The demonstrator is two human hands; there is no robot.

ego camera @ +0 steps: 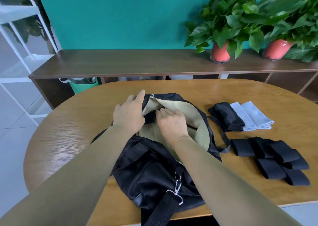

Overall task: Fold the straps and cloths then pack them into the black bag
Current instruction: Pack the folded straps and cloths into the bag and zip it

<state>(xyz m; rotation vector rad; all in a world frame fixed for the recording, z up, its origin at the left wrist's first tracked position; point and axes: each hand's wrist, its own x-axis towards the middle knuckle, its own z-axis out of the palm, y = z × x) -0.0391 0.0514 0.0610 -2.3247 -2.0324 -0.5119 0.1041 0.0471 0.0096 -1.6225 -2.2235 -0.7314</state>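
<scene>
The left hand (129, 113) lies spread on the bag (154, 170) rim; the right hand (172, 121) pinches a folded strap (150, 117) (likely soft, light, springy), best held across its fold.

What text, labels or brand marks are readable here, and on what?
None readable. The black fabric bag, its silver metal clasp, the folded black straps, the folded light blue cloths and the red plant pots show no print or label.
</scene>
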